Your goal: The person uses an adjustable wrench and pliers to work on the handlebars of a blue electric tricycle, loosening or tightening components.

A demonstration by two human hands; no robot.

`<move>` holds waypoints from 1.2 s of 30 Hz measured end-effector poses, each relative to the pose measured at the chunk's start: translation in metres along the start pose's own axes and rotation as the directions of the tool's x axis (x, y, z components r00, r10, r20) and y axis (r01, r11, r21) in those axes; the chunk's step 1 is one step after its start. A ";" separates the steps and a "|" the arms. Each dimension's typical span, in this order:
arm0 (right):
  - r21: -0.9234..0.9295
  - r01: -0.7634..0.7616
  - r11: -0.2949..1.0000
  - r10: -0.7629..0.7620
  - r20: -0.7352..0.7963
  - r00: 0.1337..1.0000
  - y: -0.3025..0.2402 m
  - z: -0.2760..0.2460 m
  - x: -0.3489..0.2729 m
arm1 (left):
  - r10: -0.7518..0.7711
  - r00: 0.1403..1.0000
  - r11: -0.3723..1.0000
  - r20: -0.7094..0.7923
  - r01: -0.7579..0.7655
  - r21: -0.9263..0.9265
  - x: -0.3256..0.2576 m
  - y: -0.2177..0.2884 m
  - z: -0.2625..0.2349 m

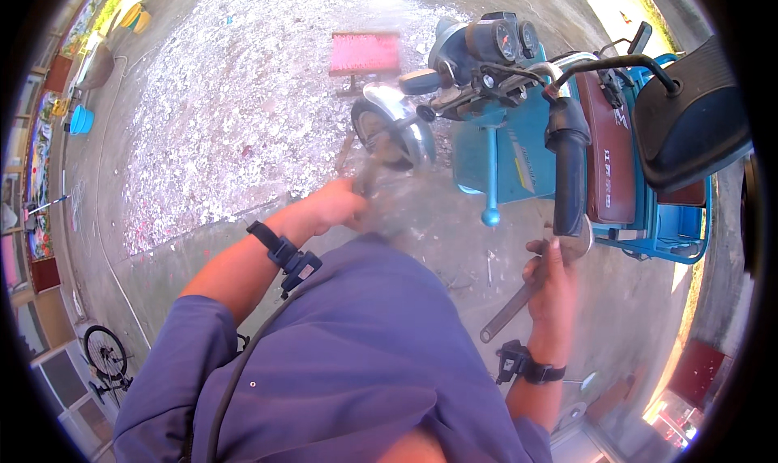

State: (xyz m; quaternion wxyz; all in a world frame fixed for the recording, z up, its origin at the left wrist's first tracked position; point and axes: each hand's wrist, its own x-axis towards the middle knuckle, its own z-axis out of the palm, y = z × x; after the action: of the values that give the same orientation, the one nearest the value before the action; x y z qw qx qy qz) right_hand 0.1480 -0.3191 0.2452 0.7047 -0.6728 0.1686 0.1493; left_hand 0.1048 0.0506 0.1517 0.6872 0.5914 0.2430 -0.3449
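An adjustable wrench [509, 311] is in my right hand [554, 283], its handle slanting down to the left. The wide head of the wrench shows just below the black handlebar grip [570, 179] of a blue motor tricycle [506, 151]. Closed fingers mark my left hand [339, 205], held out in front of my body. A blurred dark shape lies at those fingertips, and I cannot make out what it is. Beyond that hand stands the tricycle's front wheel [378, 131] under a shiny mudguard [413, 127].
A black mirror [689, 115] and a blue lever [491, 179] stick out from the tricycle. Past the front wheel stands a small red bench [365, 54]. Pale scraps [219, 115] cover much of the ground. A blue bucket [82, 120] and a bicycle wheel [105, 352] are at the left.
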 end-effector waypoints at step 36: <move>0.001 -0.228 0.974 0.227 -0.099 0.969 0.055 0.165 0.140 | 0.092 0.978 0.693 0.190 -0.199 0.693 0.049 0.069 -0.106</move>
State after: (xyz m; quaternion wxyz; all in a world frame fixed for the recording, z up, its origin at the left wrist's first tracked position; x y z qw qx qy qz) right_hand 0.2563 -0.1536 0.1407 0.6704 -0.6591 0.2782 0.1966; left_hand 0.1968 0.1498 0.1406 0.4478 0.8013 -0.0047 -0.3967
